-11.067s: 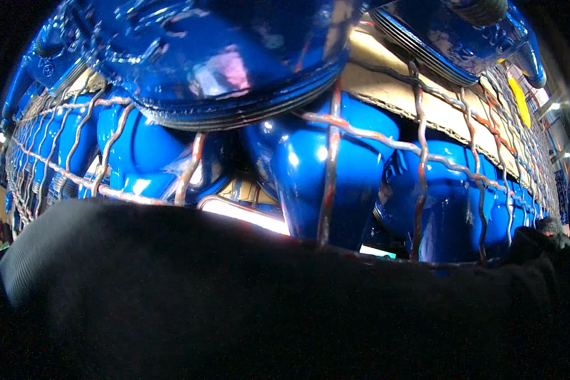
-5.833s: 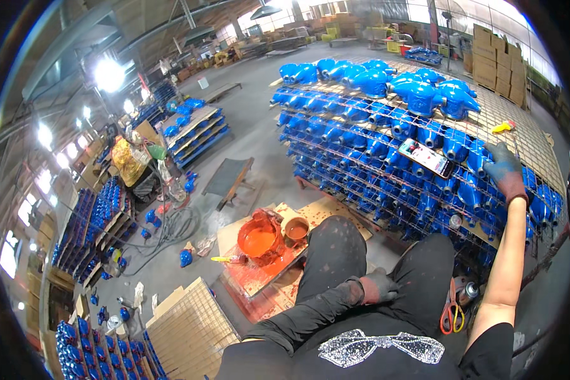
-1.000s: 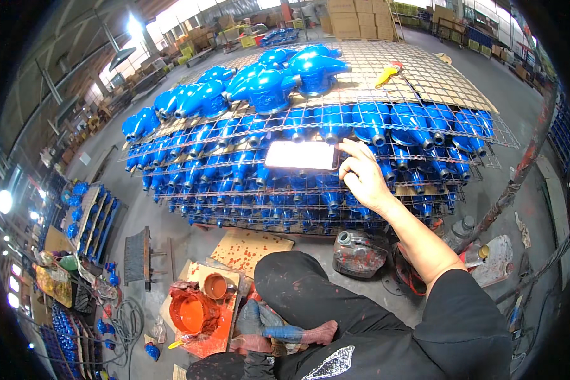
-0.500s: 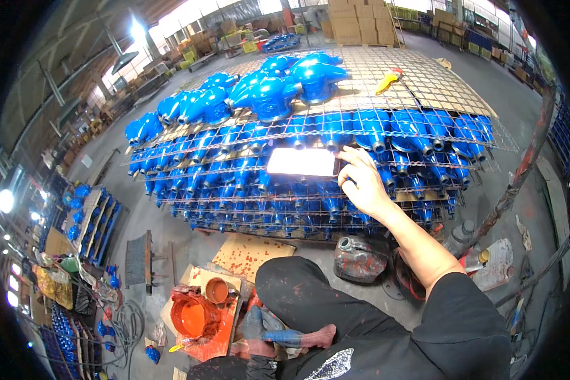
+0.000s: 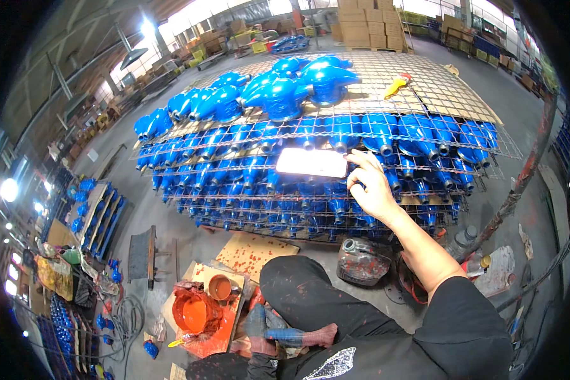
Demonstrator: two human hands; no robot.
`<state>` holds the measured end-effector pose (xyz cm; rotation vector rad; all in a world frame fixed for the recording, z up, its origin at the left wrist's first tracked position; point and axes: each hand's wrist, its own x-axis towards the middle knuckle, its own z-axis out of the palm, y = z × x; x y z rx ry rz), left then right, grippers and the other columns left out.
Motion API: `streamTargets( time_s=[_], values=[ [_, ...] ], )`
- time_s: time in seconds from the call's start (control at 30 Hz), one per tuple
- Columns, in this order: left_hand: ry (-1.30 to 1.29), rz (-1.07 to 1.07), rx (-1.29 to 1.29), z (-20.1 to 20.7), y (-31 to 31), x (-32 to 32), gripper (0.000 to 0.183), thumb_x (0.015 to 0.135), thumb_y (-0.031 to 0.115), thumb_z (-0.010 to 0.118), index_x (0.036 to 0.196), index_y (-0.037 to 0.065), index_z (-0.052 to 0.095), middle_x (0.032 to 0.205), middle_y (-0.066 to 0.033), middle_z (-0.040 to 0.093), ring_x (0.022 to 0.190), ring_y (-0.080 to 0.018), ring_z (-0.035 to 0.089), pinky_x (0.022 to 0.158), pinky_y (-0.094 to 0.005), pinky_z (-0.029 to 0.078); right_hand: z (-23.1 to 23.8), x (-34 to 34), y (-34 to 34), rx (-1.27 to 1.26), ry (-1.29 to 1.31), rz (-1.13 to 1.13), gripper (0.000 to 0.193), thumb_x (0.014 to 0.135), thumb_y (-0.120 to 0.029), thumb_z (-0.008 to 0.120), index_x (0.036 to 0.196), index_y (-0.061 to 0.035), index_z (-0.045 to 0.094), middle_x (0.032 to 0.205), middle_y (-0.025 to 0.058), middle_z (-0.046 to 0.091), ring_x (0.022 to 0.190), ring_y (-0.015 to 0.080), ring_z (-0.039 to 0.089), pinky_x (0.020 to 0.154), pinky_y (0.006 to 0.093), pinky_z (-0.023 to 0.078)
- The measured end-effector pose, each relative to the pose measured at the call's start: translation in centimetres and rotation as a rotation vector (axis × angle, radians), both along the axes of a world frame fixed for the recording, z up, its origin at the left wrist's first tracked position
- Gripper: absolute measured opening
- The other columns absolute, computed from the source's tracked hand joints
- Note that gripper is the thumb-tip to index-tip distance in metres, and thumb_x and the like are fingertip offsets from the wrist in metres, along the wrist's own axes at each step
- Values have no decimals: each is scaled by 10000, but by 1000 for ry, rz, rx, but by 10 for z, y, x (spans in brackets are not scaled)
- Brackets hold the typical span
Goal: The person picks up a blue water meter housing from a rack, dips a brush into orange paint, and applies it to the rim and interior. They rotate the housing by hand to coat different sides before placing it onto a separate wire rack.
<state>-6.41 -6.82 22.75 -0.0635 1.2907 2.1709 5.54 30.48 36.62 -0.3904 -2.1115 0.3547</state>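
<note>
Your right hand [image 5: 372, 190] is bare and half curled, with the index finger and thumb close to the right end of the phone [image 5: 311, 163]; you may be gripping that edge or only touching it, I cannot tell which. The phone is just above the middle of the frame, long side across, in front of the wire-mesh rack [image 5: 462, 95] loaded with blue castings [image 5: 278, 101]. What supports it there is hidden.

Your left hand [image 5: 255, 320], in a grey glove, lies at the lower middle, next to a loose-looking blue glove [image 5: 288, 335] with a pink cuff; whether your fingers are closed on it cannot be made out.

To handle the phone well, use light fingertip contact at its edge and brace it from behind if it rocks, since the open mesh probably gives poor footing. The bare hand suits the glass; hold stained gloves away from it, and away from the red paint bucket [image 5: 187, 291] at lower left.

No writing is legible: the screen is washed out to white, and the cartons [image 5: 370, 25] at the top are too far off.
</note>
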Motion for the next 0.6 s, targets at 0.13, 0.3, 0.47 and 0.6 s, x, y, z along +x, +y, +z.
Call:
streamTargets(
  time_s=[0.13, 0.3, 0.47, 0.6],
  values=[
    [14, 14, -30, 2, -2, 2, 153, 979, 194, 560, 994, 55, 624, 901, -11, 629, 757, -89, 594, 675, -231, 517, 0, 0, -2, 1, 5, 9, 41, 708, -34, 592, 709, -74, 585, 1253, 164, 596, 1273, 372, 461, 1106, 519, 285],
    [6, -27, 14, -10, -1, -6, 173, 967, 213, 581, 955, 49, 634, 887, -31, 636, 761, -118, 607, 673, -255, 524, 4, 6, -14, -1, 125, 57, 63, 698, -11, 588, 703, -74, 583, 1184, 147, 625, 1219, 350, 508, 1062, 481, 346],
    [-25, -95, -12, -11, -3, -17, 243, 963, 276, 577, 1009, 40, 615, 935, -59, 636, 797, -145, 616, 695, -276, 533, -5, 9, -53, -64, 171, 200, 89, 679, 6, 573, 719, -65, 611, 1129, 133, 641, 1179, 332, 537, 1039, 465, 383],
    [78, -118, -35, -5, -2, -21, 349, 988, 371, 501, 1099, 50, 582, 1067, -70, 627, 918, -151, 619, 767, -302, 543, -22, 2, -105, -195, 73, 509, 120, 693, -6, 589, 794, -53, 635, 1162, 144, 621, 1188, 331, 531, 1023, 462, 414]
  ],
)
